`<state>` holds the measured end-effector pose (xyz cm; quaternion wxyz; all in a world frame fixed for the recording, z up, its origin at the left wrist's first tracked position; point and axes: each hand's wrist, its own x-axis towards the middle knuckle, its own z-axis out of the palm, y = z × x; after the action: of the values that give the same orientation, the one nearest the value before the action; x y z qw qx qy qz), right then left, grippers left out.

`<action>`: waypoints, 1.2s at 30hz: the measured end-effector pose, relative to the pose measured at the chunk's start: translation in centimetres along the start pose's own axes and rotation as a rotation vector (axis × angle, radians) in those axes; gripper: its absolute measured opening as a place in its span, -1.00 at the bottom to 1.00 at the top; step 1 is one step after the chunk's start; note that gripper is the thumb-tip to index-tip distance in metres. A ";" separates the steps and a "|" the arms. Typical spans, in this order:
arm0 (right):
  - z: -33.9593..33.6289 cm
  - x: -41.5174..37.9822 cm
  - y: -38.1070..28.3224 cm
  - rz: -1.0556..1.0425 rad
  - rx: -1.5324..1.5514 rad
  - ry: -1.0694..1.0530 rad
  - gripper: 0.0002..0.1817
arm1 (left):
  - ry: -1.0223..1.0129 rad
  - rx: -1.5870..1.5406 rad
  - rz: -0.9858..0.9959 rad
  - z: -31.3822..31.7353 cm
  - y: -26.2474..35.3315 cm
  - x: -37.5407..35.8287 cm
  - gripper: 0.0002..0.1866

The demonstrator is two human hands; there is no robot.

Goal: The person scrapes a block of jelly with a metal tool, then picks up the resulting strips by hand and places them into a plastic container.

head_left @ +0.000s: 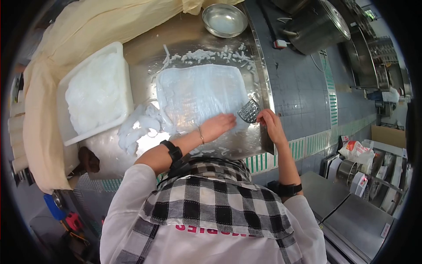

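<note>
A wide, flat slab of translucent white jelly (200,92) lies on a stainless steel table (145,55). My left hand (217,126) rests at the slab's near edge, palm down with fingers stretched out, holding nothing. In my right hand (271,125), at the table's right edge, the fingers are closed on a perforated metal jelly scraper (249,111). The scraper sits at the slab's lower right corner. Loose jelly strips (202,55) are scattered beyond the slab, and a heap of jelly scraps (137,127) lies to its left.
A white tub (129,83) holding a mass of jelly stands at the left, beside a cream cloth (46,105). At the far edge is a steel bowl (225,20). A large steel pot (314,28) stands on the tiled floor to the right, and steel counters (360,211) are at lower right.
</note>
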<state>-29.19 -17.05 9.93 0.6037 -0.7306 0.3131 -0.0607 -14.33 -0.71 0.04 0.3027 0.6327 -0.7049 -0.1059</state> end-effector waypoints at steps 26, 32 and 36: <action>-0.2 9.0 -0.1 -0.053 0.092 -0.001 -0.62 | 0.776 -0.113 -1.059 -15.4 -1.2 -11.0 -0.66; -0.6 9.2 0.9 -0.111 0.062 -0.039 -0.61 | 0.517 0.189 -1.444 -9.3 -6.9 -5.0 -0.58; -0.5 8.3 0.8 -0.087 0.108 -0.046 -0.61 | 0.494 0.082 -1.306 -7.8 -10.6 -4.3 -0.69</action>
<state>-23.13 -21.97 6.96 0.6460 -0.7111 0.2635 -0.0870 -1.10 3.30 -0.71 0.3044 0.9434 -0.0940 -0.0924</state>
